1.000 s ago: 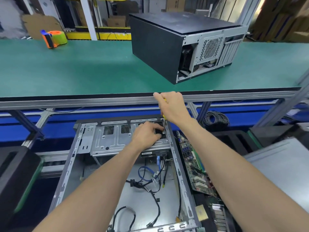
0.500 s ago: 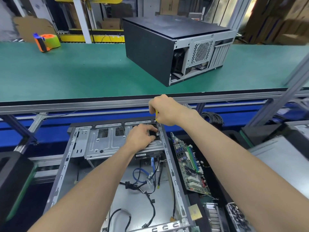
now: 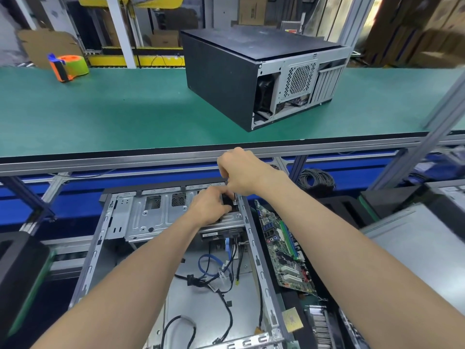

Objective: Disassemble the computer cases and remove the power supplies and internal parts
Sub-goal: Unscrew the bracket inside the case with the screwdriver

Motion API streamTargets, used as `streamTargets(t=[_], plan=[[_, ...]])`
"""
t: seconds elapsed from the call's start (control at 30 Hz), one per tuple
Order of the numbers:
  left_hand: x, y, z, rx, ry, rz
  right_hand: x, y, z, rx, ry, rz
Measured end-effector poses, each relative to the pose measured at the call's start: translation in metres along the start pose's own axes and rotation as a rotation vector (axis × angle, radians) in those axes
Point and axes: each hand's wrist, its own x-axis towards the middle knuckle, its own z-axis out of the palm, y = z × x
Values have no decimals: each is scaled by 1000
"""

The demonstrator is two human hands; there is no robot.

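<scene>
An open grey computer case (image 3: 97,250) lies on its side below the green bench, with loose cables (image 3: 214,273) on its floor. My left hand (image 3: 208,210) rests on the metal drive cage (image 3: 156,217), fingers curled over the edge of its opening onto a black part. Just above it, my right hand (image 3: 241,170) grips a screwdriver (image 3: 235,200); only its metal shaft shows, pointing down at the cage's far right corner. A second, closed black case (image 3: 221,79) stands on the green bench (image 3: 113,114).
A green motherboard (image 3: 284,250) leans to the right of the open case, with a CPU chip (image 3: 292,322) and heatsink (image 3: 319,326) below it. An orange tape dispenser (image 3: 68,66) sits far left on the bench. Black bins (image 3: 20,273) flank the case; a grey panel (image 3: 415,248) lies right.
My right hand has dropped slightly toward the cage corner and its yellow handle is now hidden. My left hand stays on the drive cage. The camera has shifted a little.
</scene>
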Motion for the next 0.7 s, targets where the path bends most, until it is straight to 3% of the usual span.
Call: streamTargets(t=[0.13, 0.27, 0.53, 0.7], plan=[[1, 5, -4, 42, -27, -1, -2, -1, 1, -15, 49, 0], [1, 7, -7, 3, -68, 5, 1, 1, 5, -225, 144, 115], [0, 8, -7, 22, -52, 6, -1, -1, -2, -29, -25, -10], [0, 9, -6, 57, -39, 17, -6, -2, 1, -128, 68, 90]])
